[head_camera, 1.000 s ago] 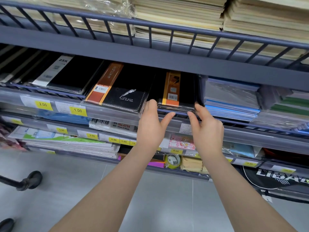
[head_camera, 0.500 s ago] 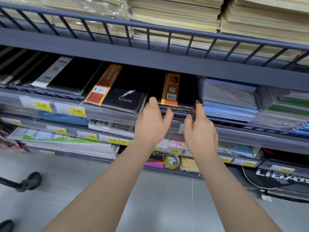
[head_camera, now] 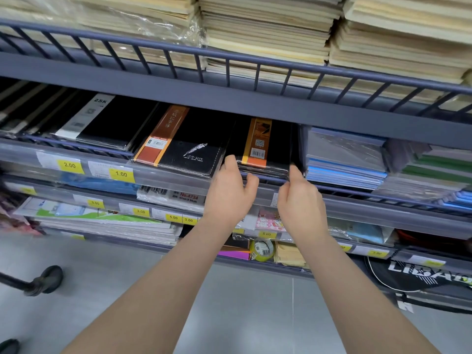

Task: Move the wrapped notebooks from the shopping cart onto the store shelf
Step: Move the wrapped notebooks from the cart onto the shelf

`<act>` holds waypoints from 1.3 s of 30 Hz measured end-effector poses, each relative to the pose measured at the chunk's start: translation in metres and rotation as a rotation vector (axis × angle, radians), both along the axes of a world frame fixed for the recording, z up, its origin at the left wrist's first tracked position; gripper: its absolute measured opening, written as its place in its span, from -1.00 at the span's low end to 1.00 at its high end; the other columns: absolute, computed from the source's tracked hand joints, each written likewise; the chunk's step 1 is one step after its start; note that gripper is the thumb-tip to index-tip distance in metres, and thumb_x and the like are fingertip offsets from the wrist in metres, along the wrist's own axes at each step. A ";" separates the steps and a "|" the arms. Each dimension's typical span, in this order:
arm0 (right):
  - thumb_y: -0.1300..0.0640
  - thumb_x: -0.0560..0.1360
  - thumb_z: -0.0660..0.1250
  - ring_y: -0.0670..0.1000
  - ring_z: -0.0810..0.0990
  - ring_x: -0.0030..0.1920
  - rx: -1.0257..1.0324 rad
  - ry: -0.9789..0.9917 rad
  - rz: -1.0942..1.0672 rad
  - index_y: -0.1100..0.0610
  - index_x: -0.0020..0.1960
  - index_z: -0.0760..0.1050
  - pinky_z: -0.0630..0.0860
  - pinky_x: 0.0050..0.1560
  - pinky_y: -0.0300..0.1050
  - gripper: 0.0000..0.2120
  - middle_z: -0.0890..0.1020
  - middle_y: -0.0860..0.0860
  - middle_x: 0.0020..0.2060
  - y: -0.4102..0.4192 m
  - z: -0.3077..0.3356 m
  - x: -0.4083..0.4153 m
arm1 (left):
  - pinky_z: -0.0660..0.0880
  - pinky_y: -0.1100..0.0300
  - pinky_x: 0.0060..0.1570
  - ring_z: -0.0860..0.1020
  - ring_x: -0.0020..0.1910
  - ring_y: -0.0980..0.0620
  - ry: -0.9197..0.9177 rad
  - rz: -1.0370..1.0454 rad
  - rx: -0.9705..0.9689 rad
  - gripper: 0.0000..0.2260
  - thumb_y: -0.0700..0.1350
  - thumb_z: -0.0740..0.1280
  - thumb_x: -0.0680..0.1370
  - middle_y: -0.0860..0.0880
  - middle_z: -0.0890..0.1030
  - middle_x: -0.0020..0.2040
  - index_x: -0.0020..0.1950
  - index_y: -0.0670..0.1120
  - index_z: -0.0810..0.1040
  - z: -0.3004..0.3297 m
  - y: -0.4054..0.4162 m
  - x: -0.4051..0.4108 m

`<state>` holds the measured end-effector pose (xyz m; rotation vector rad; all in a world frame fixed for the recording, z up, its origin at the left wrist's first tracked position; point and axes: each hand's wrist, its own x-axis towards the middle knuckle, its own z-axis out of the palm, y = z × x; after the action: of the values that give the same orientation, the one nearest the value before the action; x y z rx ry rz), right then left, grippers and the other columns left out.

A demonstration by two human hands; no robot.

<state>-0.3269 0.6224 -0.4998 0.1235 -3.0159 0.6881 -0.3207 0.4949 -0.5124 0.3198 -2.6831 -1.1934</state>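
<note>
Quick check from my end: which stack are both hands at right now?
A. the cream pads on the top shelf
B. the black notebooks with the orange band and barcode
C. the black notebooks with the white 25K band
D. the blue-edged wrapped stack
B: the left hand and right hand sit at the two front corners of the orange-banded black notebooks, right of the feather-logo notebook.

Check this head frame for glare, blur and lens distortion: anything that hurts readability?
Head view: wide-angle bend bows the grey metal shelf rail; glare whitens the clear plastic wrap on the cream paper stacks; the far-left edge smears; the yellow price tags and the black wrapped notebooks with an orange band stay sharp.
</note>
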 end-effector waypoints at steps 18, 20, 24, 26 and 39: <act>0.03 0.58 0.13 -0.01 0.56 0.14 -0.158 0.066 0.237 -0.07 0.47 0.15 0.44 0.09 -0.12 -0.54 0.30 -0.13 0.44 -0.027 0.060 0.055 | 0.54 0.11 -0.03 0.51 -0.19 0.21 0.087 -0.305 -0.036 -0.45 0.00 0.17 0.57 0.29 -0.06 0.50 0.51 0.10 0.00 0.057 -0.048 0.095; -0.06 0.56 0.15 -0.05 0.48 0.26 -0.175 0.045 0.263 -0.08 0.47 0.13 0.39 0.19 -0.14 -0.50 0.26 -0.15 0.45 -0.047 0.059 0.056 | 0.55 0.10 -0.07 0.52 -0.19 0.20 0.108 -0.300 -0.085 -0.46 -0.01 0.18 0.57 0.30 -0.06 0.49 0.50 0.10 0.03 0.056 -0.073 0.099; -0.15 0.51 0.21 -0.06 0.32 0.40 -0.226 0.017 0.265 -0.10 0.48 0.11 0.35 0.29 -0.08 -0.42 0.23 -0.16 0.46 -0.081 0.046 0.053 | 0.55 0.11 -0.14 0.53 -0.24 0.20 0.142 -0.229 -0.160 -0.45 -0.03 0.21 0.56 0.27 -0.03 0.49 0.50 0.05 0.08 0.048 -0.119 0.094; -0.16 0.50 0.24 -0.06 0.29 0.42 -0.246 0.016 0.225 -0.10 0.47 0.12 0.33 0.32 -0.07 -0.40 0.22 -0.16 0.47 -0.092 0.038 0.049 | 0.55 0.08 -0.28 0.56 -0.26 0.13 0.116 -0.183 -0.204 -0.42 0.00 0.22 0.55 0.22 -0.05 0.51 0.51 0.05 0.04 0.042 -0.138 0.089; -0.13 0.52 0.19 -0.10 0.45 -0.29 -0.246 0.068 0.012 -0.04 0.44 0.24 0.37 -0.19 -0.18 -0.49 0.47 -0.16 -0.27 -0.110 0.018 0.027 | 0.23 0.42 0.12 0.45 0.18 0.01 0.217 -0.118 -0.047 -0.62 -0.18 0.16 0.60 -0.08 0.41 0.31 0.43 -0.16 0.29 0.024 -0.163 0.039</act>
<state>-0.3003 0.5123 -0.4819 0.1524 -2.8396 1.0248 -0.2816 0.3322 -0.4889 0.0230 -2.5658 -1.1232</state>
